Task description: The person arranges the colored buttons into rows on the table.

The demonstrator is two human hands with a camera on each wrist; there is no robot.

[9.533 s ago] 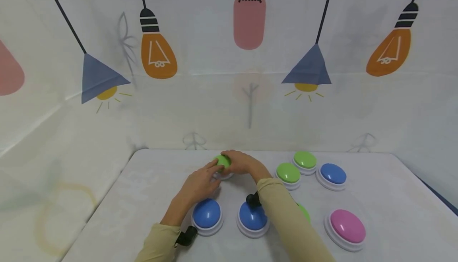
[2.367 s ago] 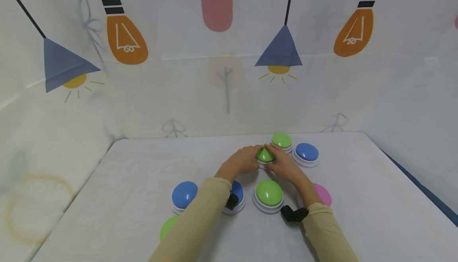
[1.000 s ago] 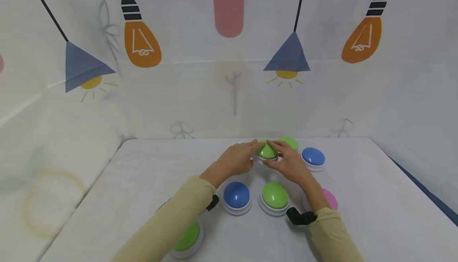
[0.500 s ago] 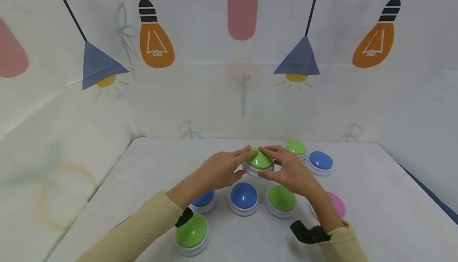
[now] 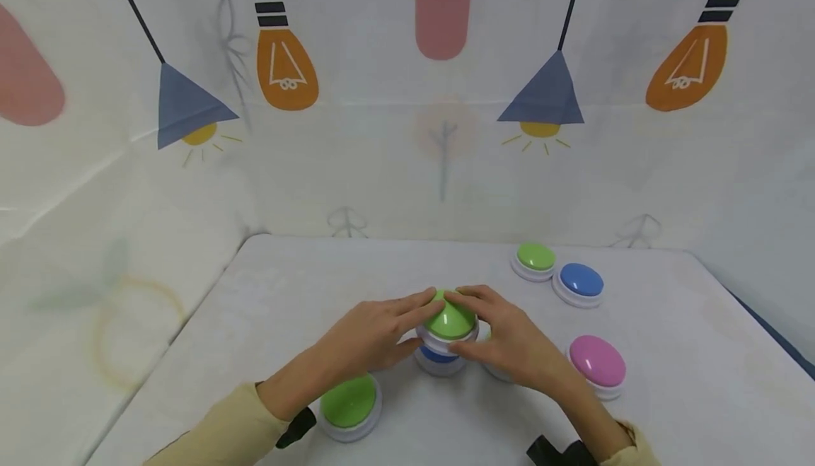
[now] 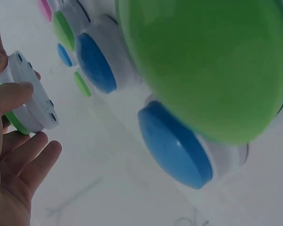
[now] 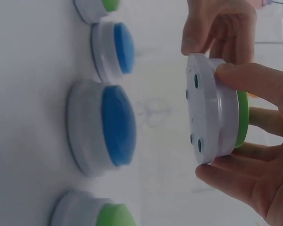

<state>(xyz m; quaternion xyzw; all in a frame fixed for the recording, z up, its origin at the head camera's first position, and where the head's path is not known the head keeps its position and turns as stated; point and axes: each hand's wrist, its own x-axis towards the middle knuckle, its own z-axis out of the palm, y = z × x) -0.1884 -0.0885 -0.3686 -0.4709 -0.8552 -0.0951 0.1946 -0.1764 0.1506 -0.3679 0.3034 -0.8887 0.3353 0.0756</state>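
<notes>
The left hand (image 5: 376, 331) and right hand (image 5: 514, 339), fingers curled, grip opposite sides of a green-topped button (image 5: 452, 320), raised above a blue-topped button (image 5: 439, 356). The white table (image 5: 286, 296) stretches to its left edge; another green-topped disc (image 5: 535, 257) sits near the far edge.

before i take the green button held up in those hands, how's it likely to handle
The green button is probably stiff: its white base shows no bend where held. Its glossy dome may feel slippery. Set down, it should resist tipping, since its underside looks broad and flat.
</notes>
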